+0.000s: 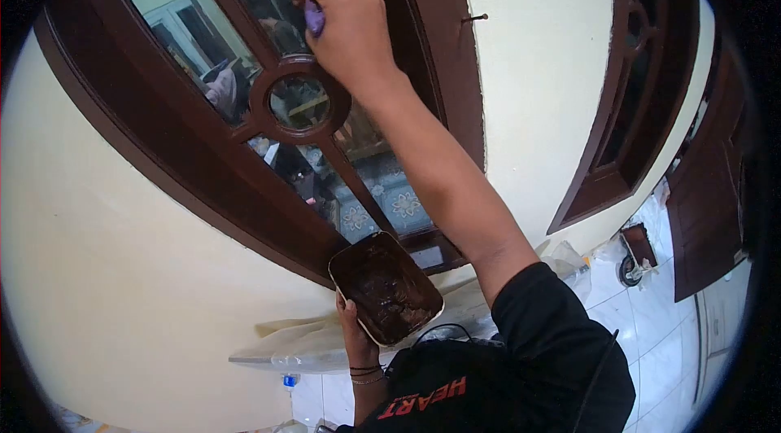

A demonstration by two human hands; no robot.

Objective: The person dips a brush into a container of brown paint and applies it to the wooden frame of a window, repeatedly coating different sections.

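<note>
My right hand (346, 22) is raised at the top centre, its fingers wrapped round a brush with a purple handle (314, 18). The brush's far end lies near the top edge of the view, against the dark brown window frame (264, 103); its bristles are hard to make out. Lower down, my left hand (355, 327) grips the side of a rectangular tray (386, 290) with a pale rim, coated inside with wet dark brown paint. The tray is just below the window's bottom edge.
A nail (480, 18) sticks out beside the window. Further right are a second brown window (622, 107) and a brown door panel (708, 197). Plastic sheeting (285, 352) runs along the wall's foot. Another brown-stained container (639, 246) stands on the tiled floor (651, 319).
</note>
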